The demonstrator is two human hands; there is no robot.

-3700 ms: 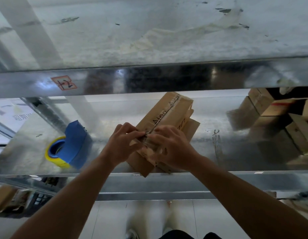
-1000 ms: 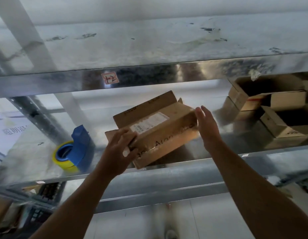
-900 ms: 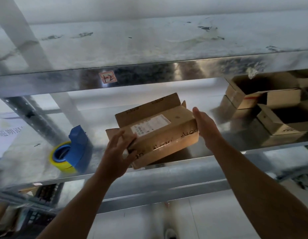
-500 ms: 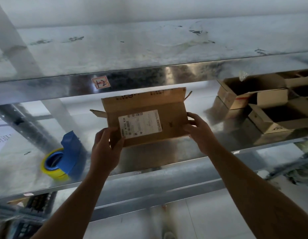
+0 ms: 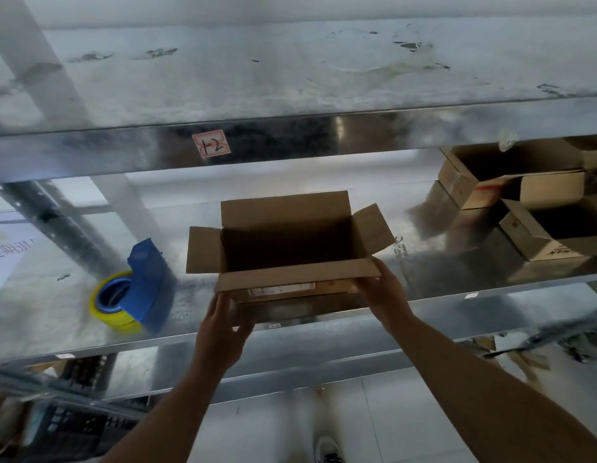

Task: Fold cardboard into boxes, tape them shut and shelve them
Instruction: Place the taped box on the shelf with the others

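Half a second earlier the cardboard box [image 5: 283, 248] showed its side with the white label [image 5: 280, 289] to the camera; now it is turned with the opening upward, and the label is only a thin strip on the near side; the hands have gone lower, to the two near corners. The box is one, of plain brown corrugated cardboard, rectangular, with four flaps standing open and a dark inside. It is in the middle of the middle shelf [image 5: 324, 342], close to its front edge; I cannot tell if the bottom touches the metal. The left hand [image 5: 220, 329] holds the near left corner, thumb and fingers closed on the cardboard; the right hand [image 5: 384, 292] grips the near right corner, with its fingers under the near flap. The shelf is of shiny grey sheet metal, and the upper shelf [image 5: 290, 78] is the same, with dark stains; one paper tag [image 5: 211, 144] with red lines sticks on its front edge. Near the left end lies one blue tape dispenser [image 5: 145, 279] with one round yellow tape roll [image 5: 115, 312]. At the right end stand at least two open boxes [image 5: 524, 202], a little blurred.
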